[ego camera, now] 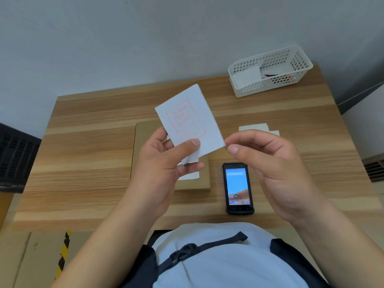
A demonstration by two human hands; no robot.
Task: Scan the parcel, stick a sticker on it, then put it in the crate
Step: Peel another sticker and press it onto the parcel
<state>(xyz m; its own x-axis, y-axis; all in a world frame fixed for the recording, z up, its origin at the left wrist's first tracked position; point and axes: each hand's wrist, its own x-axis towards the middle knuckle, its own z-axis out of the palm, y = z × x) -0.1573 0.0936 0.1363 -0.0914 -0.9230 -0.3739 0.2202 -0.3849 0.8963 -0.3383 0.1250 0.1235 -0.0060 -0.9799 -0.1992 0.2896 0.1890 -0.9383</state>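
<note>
A white sticker sheet [187, 115] with a red printed frame is held up, tilted, above the table. My left hand [166, 163] grips its lower edge between thumb and fingers. My right hand [276, 169] pinches the sheet's lower right corner with thumb and forefinger. Under my hands a flat brown cardboard parcel [193, 185] lies on the table, a white label showing on it; much of it is hidden by my left hand. To its right, a black handheld scanner [238, 188] lies face up with its screen lit. The white perforated crate [270, 84] stands at the back right.
The wooden table [83, 152] stands against a grey wall. A small stack of pale sheets [257, 127] lies behind my right hand. The crate holds some white papers. A cardboard box [31, 256] with yellow-black tape sits on the floor at the lower left.
</note>
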